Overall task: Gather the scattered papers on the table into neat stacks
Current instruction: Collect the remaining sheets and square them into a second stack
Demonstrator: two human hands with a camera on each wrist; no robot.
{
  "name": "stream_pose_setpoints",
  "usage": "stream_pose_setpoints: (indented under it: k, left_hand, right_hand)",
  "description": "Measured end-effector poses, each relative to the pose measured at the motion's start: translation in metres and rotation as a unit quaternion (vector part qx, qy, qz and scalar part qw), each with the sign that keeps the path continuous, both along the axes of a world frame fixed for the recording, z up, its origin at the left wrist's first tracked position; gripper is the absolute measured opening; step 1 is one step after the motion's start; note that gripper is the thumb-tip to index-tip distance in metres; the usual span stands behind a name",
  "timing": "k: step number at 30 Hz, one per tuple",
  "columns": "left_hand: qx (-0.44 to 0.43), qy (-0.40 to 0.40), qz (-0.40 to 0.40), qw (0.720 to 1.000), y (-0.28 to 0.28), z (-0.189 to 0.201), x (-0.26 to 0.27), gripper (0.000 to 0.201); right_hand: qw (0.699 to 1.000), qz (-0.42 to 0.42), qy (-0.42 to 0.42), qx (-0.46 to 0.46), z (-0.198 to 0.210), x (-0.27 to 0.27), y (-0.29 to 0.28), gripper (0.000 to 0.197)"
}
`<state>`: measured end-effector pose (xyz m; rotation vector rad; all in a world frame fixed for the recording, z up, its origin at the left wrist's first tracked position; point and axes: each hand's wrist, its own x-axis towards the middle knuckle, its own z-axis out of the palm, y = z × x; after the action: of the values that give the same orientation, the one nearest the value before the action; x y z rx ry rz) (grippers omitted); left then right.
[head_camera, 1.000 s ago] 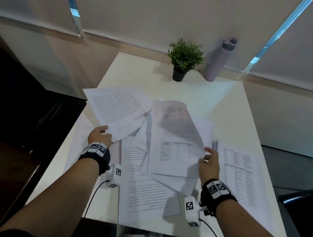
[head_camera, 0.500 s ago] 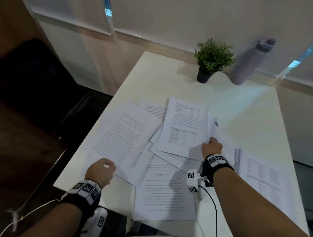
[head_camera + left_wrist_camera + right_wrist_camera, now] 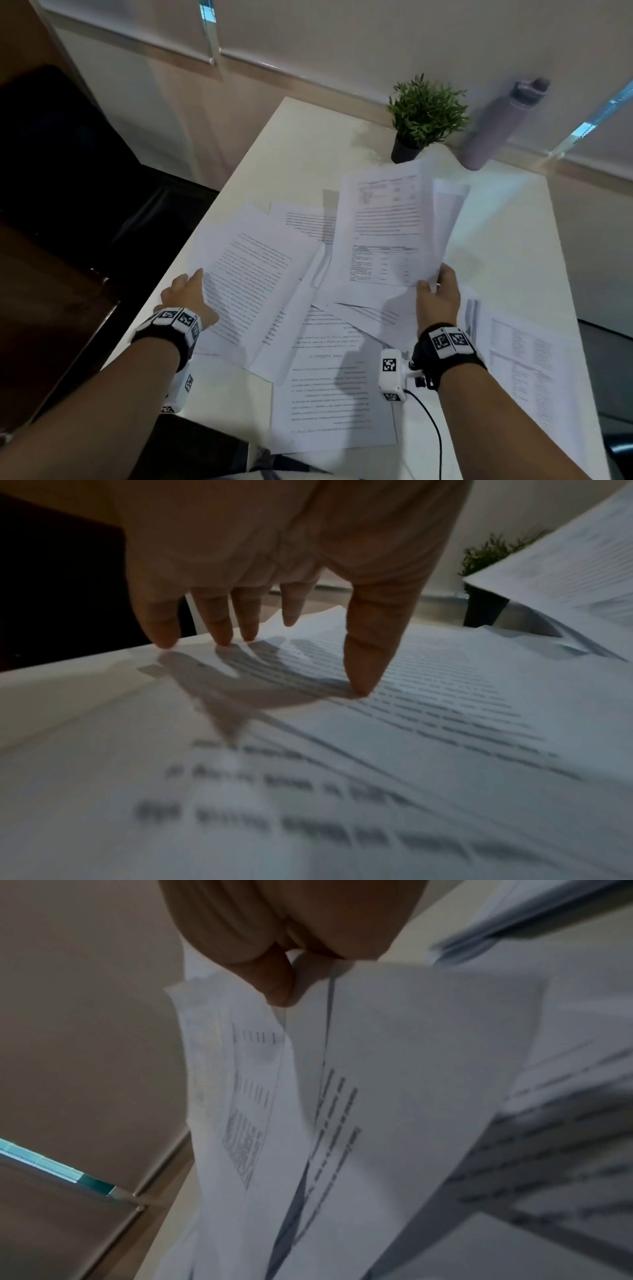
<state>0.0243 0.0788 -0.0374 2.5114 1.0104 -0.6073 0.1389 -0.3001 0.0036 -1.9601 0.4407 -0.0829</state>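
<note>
Papers pinched in right hand, long axis pointing away

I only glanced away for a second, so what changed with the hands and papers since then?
The right hand has lifted its pinched sheets off the pile. The left hand, closed on the table before, now rests spread fingers on the left page. The plant, bottle and right-side stack stayed put.
</note>
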Motion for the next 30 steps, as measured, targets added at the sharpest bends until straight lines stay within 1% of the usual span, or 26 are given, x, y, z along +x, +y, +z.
stream_pose_setpoints:
  k: [2, 4, 6, 7, 9, 11, 12, 13, 15, 16, 17, 19, 21, 23, 25, 26, 28, 30]
  left_hand:
    - [0.006, 0.025, -0.007, 1.000, -0.006, 0.003, -0.002, 0.111]
    - [0.012, 0.036, -0.020, 0.999, -0.013, 0.007, -0.006, 0.116]
    - [0.019, 0.035, -0.028, 0.999, -0.022, 0.010, -0.012, 0.116]
    - [0.025, 0.030, -0.030, 0.999, -0.026, 0.012, -0.016, 0.116]
    - [0.052, 0.022, -0.028, 0.998, -0.033, 0.016, -0.022, 0.113]
    - [0.070, -0.001, -0.006, 0.997, -0.038, 0.018, -0.026, 0.103]
    - [0.058, -0.019, 0.012, 0.998, -0.041, 0.019, -0.027, 0.096]
    - [0.024, -0.042, 0.040, 0.998, -0.042, 0.018, -0.028, 0.087]
    - [-0.050, -0.090, 0.079, 0.992, -0.043, 0.015, -0.028, 0.061]
    - [-0.070, -0.095, 0.080, 0.990, -0.043, 0.016, -0.028, 0.047]
    - [-0.080, -0.092, 0.078, 0.989, -0.043, 0.015, -0.027, 0.039]
    - [-0.097, -0.095, 0.074, 0.988, -0.045, 0.016, -0.026, 0.036]
    - [-0.120, -0.106, 0.080, 0.984, -0.050, 0.017, -0.026, 0.032]
    - [-0.147, -0.119, 0.104, 0.976, -0.056, 0.016, -0.027, 0.034]
    - [-0.151, -0.127, 0.114, 0.974, -0.060, 0.019, -0.028, 0.043]
    - [-0.141, -0.134, 0.108, 0.975, -0.061, 0.020, -0.028, 0.043]
    - [-0.120, -0.150, 0.113, 0.975, -0.058, 0.026, -0.028, 0.032]
    - [-0.111, -0.165, 0.154, 0.968, -0.051, 0.031, -0.028, 0.032]
  right_hand:
    - [0.999, -0.017, -0.016, 0.031, 0.009, -0.008, -0.014, 0.042]
    - [0.996, -0.022, -0.019, 0.087, 0.018, -0.016, -0.027, 0.046]
    - [0.988, -0.004, 0.013, 0.156, 0.017, -0.023, -0.041, 0.050]
    - [0.984, 0.011, 0.042, 0.171, 0.012, -0.028, -0.047, 0.052]
    - [0.983, 0.054, 0.105, 0.137, -0.004, -0.039, -0.055, 0.052]
    - [0.982, 0.094, 0.147, 0.074, -0.014, -0.055, -0.055, 0.052]
    - [0.979, 0.103, 0.165, 0.055, -0.018, -0.062, -0.053, 0.051]
    - [0.976, 0.108, 0.179, 0.051, -0.019, -0.070, -0.050, 0.049]
    - [0.971, 0.116, 0.205, 0.039, -0.022, -0.081, -0.042, 0.044]
    - [0.970, 0.115, 0.212, 0.023, -0.022, -0.086, -0.037, 0.042]
    - [0.970, 0.115, 0.212, 0.009, -0.023, -0.089, -0.033, 0.040]
    - [0.971, 0.125, 0.203, -0.028, -0.025, -0.093, -0.026, 0.032]
    - [0.968, 0.137, 0.210, -0.031, -0.025, -0.095, -0.018, 0.030]
    - [0.963, 0.148, 0.222, -0.016, -0.023, -0.098, -0.011, 0.037]
    - [0.963, 0.153, 0.221, -0.009, -0.020, -0.098, -0.008, 0.044]
    - [0.965, 0.150, 0.214, -0.014, -0.017, -0.097, -0.008, 0.042]
    - [0.974, 0.126, 0.185, -0.018, -0.012, -0.090, -0.012, 0.034]
    - [0.983, 0.080, 0.162, -0.015, -0.011, -0.079, -0.023, 0.033]
